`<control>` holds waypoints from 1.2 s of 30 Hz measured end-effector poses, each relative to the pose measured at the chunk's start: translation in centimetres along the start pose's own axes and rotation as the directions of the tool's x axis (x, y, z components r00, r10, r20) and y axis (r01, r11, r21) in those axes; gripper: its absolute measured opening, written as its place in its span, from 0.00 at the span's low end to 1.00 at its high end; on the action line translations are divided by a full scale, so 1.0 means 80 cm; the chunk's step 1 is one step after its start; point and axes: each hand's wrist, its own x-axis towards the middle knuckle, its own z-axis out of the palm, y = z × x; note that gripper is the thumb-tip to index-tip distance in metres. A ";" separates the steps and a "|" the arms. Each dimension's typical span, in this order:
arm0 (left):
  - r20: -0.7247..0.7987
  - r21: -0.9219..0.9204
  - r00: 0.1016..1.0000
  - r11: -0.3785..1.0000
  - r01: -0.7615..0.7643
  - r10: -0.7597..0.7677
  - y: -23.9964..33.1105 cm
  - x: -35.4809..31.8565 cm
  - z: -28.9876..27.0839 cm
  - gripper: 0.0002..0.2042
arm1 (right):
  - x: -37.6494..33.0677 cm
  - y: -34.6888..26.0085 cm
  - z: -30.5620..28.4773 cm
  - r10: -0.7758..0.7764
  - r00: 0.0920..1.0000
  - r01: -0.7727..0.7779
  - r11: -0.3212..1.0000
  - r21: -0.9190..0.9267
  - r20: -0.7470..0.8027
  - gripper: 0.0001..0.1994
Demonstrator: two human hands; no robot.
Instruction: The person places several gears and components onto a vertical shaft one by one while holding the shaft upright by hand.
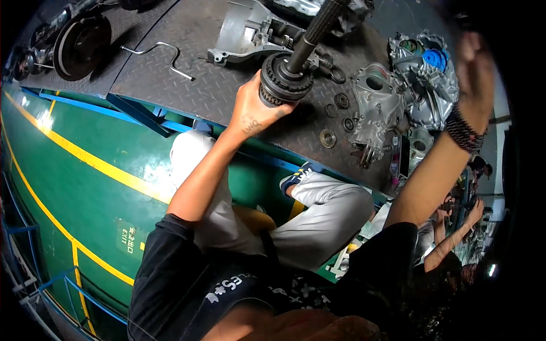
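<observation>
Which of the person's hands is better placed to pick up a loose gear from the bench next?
Probably the right: the right hand is raised and open, apparently empty though blurred. The left hand looks nearer the loose gears but grips the gear shaft.

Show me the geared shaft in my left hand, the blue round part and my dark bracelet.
Geared shaft point(301, 55): head view, on the bare stretch above the gears.
Blue round part point(435, 59): head view, on its face.
Dark bracelet point(465, 132): head view, middle of its strands.
</observation>
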 end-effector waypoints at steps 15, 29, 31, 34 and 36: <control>0.029 -0.046 0.999 0.998 0.040 -0.039 0.012 -0.002 -0.008 0.25 | -0.246 0.232 0.292 0.456 0.785 -0.245 0.850 -0.466 0.419 0.39; 0.021 -0.028 0.999 0.998 -0.049 0.050 0.009 -0.001 -0.007 0.24 | -0.280 0.166 0.334 -0.028 0.833 0.207 0.942 -0.264 0.553 0.26; 0.028 -0.019 0.999 1.000 -0.024 0.025 0.009 -0.001 -0.008 0.24 | -0.278 0.161 0.335 -0.037 0.866 0.180 0.953 -0.244 0.498 0.20; 0.038 -0.066 0.998 0.997 -0.043 0.046 0.000 -0.001 0.000 0.23 | -0.263 0.172 0.315 0.009 0.911 0.059 0.987 -0.151 0.413 0.17; 0.084 -0.110 0.996 0.994 -0.013 0.023 -0.003 0.001 -0.004 0.37 | -0.214 0.124 0.278 0.311 0.942 -0.327 0.934 0.142 0.124 0.12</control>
